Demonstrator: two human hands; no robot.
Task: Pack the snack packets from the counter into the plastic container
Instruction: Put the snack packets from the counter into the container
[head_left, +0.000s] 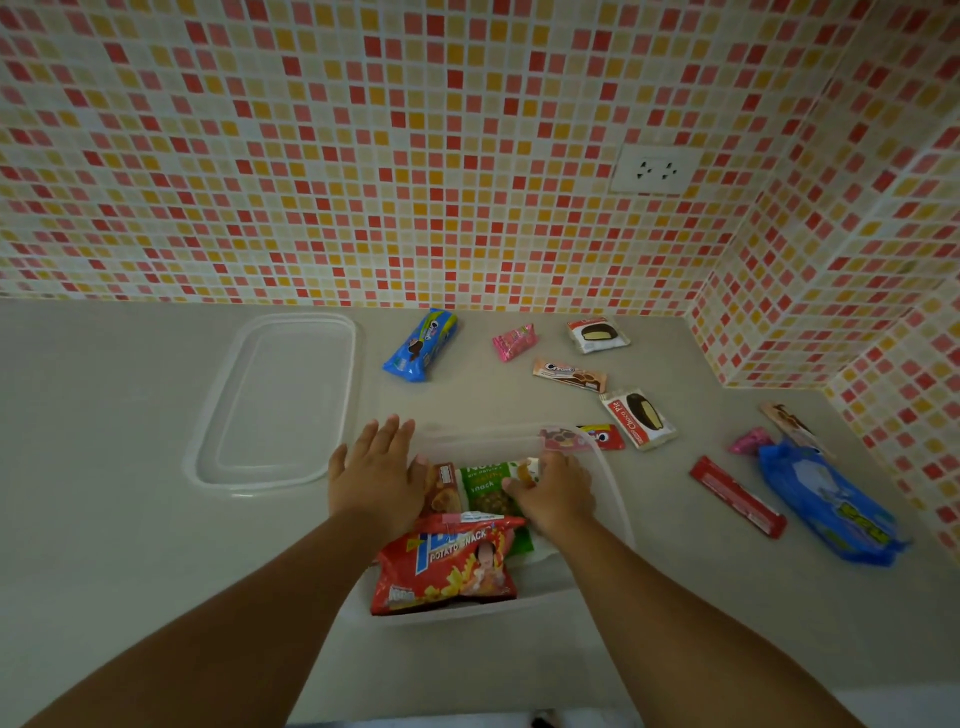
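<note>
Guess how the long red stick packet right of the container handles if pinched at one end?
The long red stick packet looks thin and narrow, so probably light. Pinched at one end, it may droop or bend. Its glossy wrapper could slip; it lies flat on the grey counter, so rolling seems unlikely.

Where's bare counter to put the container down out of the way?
Left of the lid the counter is bare, as is the strip nearest you. Right of the container, packets crowd it: red stick, blue bag, choco pie.
</note>
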